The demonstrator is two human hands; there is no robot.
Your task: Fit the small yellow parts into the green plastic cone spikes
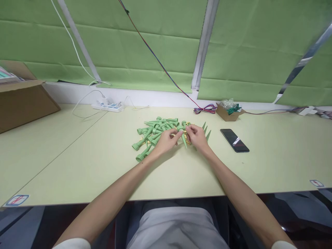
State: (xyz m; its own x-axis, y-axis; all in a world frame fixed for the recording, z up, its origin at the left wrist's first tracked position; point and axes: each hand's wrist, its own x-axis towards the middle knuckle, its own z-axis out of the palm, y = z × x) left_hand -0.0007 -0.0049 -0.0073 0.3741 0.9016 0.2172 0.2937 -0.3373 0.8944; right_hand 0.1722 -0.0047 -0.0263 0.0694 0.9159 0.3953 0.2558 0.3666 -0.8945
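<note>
My left hand (168, 140) is closed, thumb and fingers pinching a green plastic spike (184, 141) with a wide round head and its tip pointing down towards me. Close on the right, my right hand (198, 137) is also closed, fingertips pressed together beside the spike's head; whatever is between them is hidden. A heap of similar green spikes (141, 141) lies left of and behind my hands, several pointing different ways. Small yellow pieces (188, 141) show beneath and between my hands. More green tips (208, 135) stick out past my right hand.
A black phone (234, 140) lies to the right. Behind it stand a small open box (227, 115) with plastic wrap and a bundled red-blue cable (205, 109). A white power strip (110, 106) lies at the back left, and a large cardboard box (26, 103) is at far left.
</note>
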